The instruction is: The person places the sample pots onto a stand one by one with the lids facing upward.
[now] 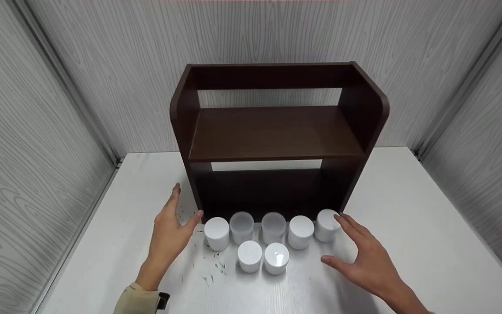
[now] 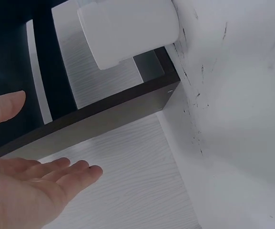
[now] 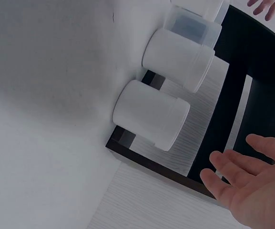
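Several small round jars stand in front of a dark brown shelf [image 1: 277, 133]. Five form a back row, from a white jar [image 1: 217, 233] at the left to another white jar [image 1: 327, 226] at the right. Two in that row, a frosted jar [image 1: 242, 228] and its neighbour [image 1: 273, 228], look translucent. Nearer stand two more white jars, a left one [image 1: 249, 256] and a right one [image 1: 276, 258]. My left hand [image 1: 169, 233], fingers spread, is beside the shelf's left side, holding nothing. My right hand [image 1: 368, 261] is open near the rightmost jar, its fingertips overlapping that jar's edge in the head view.
The shelf has two levels and stands on a white table [image 1: 425, 244] with dark scuff marks around the left jars. Grey wood-grain panels [image 1: 68, 87] rise at the back and both sides. A dark band [image 1: 163, 301] shows at the left sleeve.
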### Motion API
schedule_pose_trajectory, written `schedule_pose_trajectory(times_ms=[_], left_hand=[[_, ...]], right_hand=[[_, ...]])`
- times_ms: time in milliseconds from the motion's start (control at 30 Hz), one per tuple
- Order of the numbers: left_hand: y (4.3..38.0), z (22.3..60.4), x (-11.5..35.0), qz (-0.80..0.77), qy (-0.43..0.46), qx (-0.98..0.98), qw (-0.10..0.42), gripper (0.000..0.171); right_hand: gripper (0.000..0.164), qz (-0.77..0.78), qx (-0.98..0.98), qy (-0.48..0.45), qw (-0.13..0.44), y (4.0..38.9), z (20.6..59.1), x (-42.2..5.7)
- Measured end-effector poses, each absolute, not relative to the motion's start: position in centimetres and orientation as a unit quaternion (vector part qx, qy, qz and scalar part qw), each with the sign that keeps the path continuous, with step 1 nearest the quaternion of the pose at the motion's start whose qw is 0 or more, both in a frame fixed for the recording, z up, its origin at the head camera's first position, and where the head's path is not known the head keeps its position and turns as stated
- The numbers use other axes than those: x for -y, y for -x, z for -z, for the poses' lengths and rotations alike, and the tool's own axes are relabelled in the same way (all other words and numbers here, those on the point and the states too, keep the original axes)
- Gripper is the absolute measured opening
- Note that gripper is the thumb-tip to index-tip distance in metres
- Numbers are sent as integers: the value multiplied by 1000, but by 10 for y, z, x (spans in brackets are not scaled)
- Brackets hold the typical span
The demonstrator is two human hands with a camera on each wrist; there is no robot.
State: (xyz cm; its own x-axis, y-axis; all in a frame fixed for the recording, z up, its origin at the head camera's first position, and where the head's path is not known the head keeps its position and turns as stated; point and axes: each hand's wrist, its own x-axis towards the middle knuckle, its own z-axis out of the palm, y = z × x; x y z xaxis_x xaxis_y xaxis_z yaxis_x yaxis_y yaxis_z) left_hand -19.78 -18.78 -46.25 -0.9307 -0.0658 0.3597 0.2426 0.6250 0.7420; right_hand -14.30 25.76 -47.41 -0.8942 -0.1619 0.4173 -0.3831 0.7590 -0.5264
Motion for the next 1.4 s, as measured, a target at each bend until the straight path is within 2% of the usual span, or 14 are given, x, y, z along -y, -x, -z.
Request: schedule_pose_trajectory(times_ms=[233, 433, 667, 900, 1400], left_hand=[[202, 463, 187, 462, 47, 866, 187, 86], [205, 461, 185, 496, 50, 846, 191, 82], [211, 461, 183, 539, 49, 823, 172, 80], [221, 463, 182, 576, 36, 800, 162, 77], [235, 463, 169, 623, 19, 764, 165, 70]], right_hand=[[90, -367, 904, -160, 151, 142, 475, -247], [80, -428, 885, -148, 112, 141, 477, -236], [67, -488, 855, -163, 64, 144, 483, -222], [66, -544, 818, -186, 10, 150, 496, -212], [66, -550, 811, -199, -23, 157, 516, -193]])
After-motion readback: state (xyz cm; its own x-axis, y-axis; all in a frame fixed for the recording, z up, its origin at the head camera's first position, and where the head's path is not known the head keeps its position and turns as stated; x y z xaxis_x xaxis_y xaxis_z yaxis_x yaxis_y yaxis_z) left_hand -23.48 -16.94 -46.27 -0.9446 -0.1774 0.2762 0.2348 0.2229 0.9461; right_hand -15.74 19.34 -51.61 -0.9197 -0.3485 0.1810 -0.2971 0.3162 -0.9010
